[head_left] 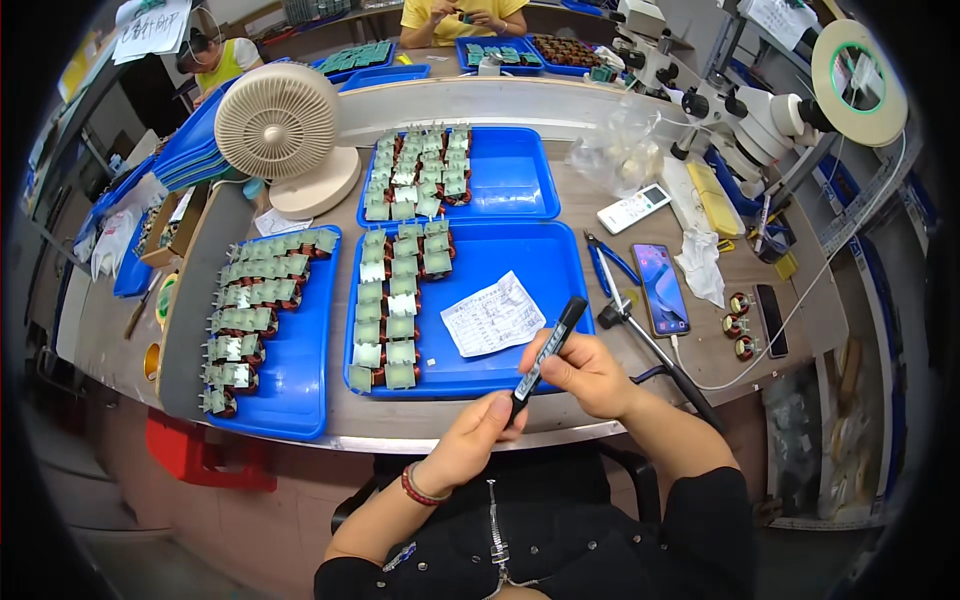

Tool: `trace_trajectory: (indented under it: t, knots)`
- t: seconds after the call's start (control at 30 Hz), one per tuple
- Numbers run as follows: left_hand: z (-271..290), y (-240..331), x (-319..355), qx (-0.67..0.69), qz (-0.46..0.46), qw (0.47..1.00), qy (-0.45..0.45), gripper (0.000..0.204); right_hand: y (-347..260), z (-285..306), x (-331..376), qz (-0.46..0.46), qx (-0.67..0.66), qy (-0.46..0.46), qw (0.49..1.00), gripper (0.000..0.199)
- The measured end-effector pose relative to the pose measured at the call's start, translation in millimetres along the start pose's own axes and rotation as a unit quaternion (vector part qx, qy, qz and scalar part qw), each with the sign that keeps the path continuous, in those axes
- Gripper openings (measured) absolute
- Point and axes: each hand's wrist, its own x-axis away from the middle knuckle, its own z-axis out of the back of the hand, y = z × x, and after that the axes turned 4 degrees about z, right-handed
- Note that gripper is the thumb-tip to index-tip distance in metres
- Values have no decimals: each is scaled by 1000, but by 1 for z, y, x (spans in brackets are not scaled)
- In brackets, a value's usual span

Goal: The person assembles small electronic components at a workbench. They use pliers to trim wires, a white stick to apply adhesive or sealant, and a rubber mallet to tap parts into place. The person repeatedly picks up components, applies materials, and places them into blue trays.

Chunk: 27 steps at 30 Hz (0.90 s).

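Observation:
A black marker pen (546, 350) is held tilted above the front edge of the table. The fingers of my left hand (472, 436) close round its lower end, and my right hand (588, 376) grips it higher up. Just beyond my hands, a blue tray (545, 250) holds a sheet of paper with handwriting (484, 328). Along that tray's left side stand rows of coil components with pale green square tops (401, 329). The lower end of the pen is partly hidden by my left fingers.
Two more blue trays of components, a left tray (298, 370) and a back tray (540, 180), flank a beige fan (275, 130). To the right lie blue-handled pliers (612, 265), a lit phone (660, 290), a white remote (634, 208) and a magnifier arm (665, 355). Two people sit opposite.

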Motion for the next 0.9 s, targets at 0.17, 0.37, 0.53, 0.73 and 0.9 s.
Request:
trace_trajectory:
  t: [0.17, 0.37, 0.53, 0.73, 0.9]
  knots:
    - [-3, 16, 1, -485, -223, 819, 212, 17, 4, 35, -28, 201, -116, 347, 909, 24]
    - [32, -12, -37, -639, -270, 672, 259, 20, 61, 36, -50, 81, 108, 198, 971, 18]
    - [44, -33, -43, -624, -166, 723, 247, 27, 88, 47, -51, -12, 230, 110, 967, 16]
    - [41, -35, -41, -639, -185, 701, 257, 25, 85, 75, -50, 31, 268, 207, 941, 14]
    - [41, -26, -40, -559, -256, 734, 288, 18, 59, 56, -32, 78, 86, 223, 968, 16]
